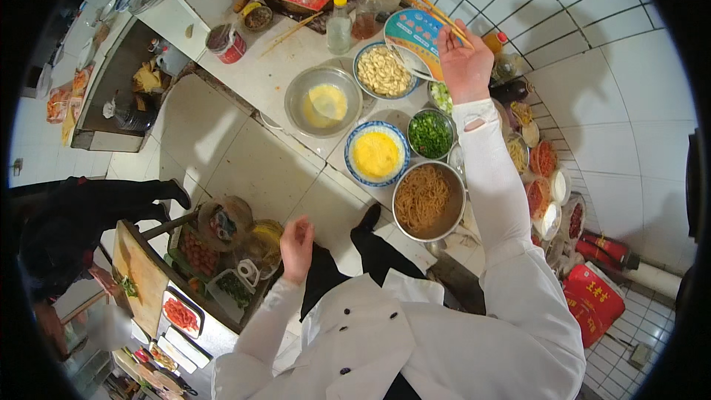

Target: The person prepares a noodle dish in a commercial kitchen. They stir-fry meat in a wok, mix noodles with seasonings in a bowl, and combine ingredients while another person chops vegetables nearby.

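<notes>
My right hand (466, 61) is raised over the far right of the counter and holds a pair of long wooden chopsticks (422, 3), tips pointing away. Beneath it lies a printed hand fan (414, 36), partly over a bowl of pale sliced pieces (383, 71). Loosely curled and with nothing visible in it, my left hand (297, 250) hangs in front of my body, off the counter. Before me stand a blue-rimmed bowl of beaten egg (376, 155), a metal bowl with yellow liquid (325, 103), a bowl of chopped greens (430, 134) and a metal bowl of brown noodles (425, 200).
Clear bottles (339, 28) and a red tub (226, 44) stand along the back. Several containers (541, 158) line the tiled wall beyond my right arm. A person (61, 233) works at a wooden cutting board (141, 278) on the left, near crates of produce (205, 253).
</notes>
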Action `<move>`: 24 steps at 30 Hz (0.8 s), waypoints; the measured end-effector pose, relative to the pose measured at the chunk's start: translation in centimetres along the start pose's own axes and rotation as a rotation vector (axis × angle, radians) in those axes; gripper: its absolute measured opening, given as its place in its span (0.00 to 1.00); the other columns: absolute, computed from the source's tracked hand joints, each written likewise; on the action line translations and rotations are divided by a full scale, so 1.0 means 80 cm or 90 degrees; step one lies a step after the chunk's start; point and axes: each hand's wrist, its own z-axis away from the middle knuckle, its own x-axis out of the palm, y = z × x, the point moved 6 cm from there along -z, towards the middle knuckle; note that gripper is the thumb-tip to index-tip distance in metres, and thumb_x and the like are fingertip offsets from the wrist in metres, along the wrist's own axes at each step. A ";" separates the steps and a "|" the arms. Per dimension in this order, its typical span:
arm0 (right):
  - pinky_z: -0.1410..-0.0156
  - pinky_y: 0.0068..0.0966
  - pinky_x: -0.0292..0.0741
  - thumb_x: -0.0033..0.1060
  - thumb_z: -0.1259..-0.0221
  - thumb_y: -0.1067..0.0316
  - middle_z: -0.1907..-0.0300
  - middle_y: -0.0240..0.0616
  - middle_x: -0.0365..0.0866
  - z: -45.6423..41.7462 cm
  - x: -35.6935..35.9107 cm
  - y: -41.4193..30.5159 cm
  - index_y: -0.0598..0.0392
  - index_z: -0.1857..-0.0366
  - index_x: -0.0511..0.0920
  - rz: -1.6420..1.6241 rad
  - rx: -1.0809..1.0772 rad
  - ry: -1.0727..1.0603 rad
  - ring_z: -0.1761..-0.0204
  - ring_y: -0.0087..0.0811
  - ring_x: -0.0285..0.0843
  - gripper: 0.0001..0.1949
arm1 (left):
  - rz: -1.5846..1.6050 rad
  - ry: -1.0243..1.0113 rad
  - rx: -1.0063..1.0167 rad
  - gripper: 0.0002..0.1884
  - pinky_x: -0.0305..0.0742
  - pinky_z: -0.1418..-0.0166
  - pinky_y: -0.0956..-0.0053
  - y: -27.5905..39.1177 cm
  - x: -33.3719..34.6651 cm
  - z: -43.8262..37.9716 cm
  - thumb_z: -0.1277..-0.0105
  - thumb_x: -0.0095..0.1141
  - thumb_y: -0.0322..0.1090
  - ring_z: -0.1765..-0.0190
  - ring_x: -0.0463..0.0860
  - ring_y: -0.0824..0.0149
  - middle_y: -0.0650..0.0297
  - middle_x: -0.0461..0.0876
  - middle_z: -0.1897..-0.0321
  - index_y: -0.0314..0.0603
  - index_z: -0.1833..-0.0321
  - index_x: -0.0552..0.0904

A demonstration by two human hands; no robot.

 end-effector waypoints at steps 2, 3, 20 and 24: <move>0.28 0.38 0.80 0.60 0.21 0.66 0.46 0.47 0.79 0.011 -0.002 -0.006 0.67 0.40 0.77 0.008 -0.018 -0.049 0.41 0.42 0.79 0.16 | -0.062 -0.025 0.081 0.13 0.83 0.54 0.70 0.034 0.018 -0.052 0.24 0.67 0.26 0.58 0.88 0.67 0.59 0.86 0.54 0.39 0.40 0.85; 0.29 0.38 0.81 0.60 0.21 0.66 0.46 0.47 0.80 0.021 -0.020 -0.010 0.66 0.41 0.78 0.023 -0.023 0.007 0.42 0.41 0.80 0.15 | -0.090 -0.050 0.081 0.14 0.84 0.54 0.69 0.050 0.033 -0.081 0.26 0.68 0.25 0.58 0.89 0.64 0.57 0.87 0.52 0.40 0.39 0.85; 0.47 0.32 0.90 0.59 0.19 0.65 0.53 0.44 0.87 0.414 -0.370 -0.128 0.63 0.43 0.81 -0.029 -0.075 0.370 0.54 0.37 0.88 0.13 | -0.641 -0.178 0.308 0.31 0.83 0.35 0.54 0.194 0.347 -0.461 0.37 0.76 0.39 0.37 0.86 0.45 0.51 0.80 0.32 0.52 0.29 0.84; 0.46 0.32 0.89 0.58 0.18 0.65 0.51 0.45 0.87 0.435 -0.401 -0.141 0.64 0.42 0.80 -0.055 -0.105 0.398 0.52 0.38 0.88 0.13 | -0.544 -0.111 0.367 0.20 0.85 0.40 0.57 0.197 0.331 -0.485 0.35 0.73 0.37 0.43 0.89 0.49 0.51 0.87 0.40 0.49 0.40 0.92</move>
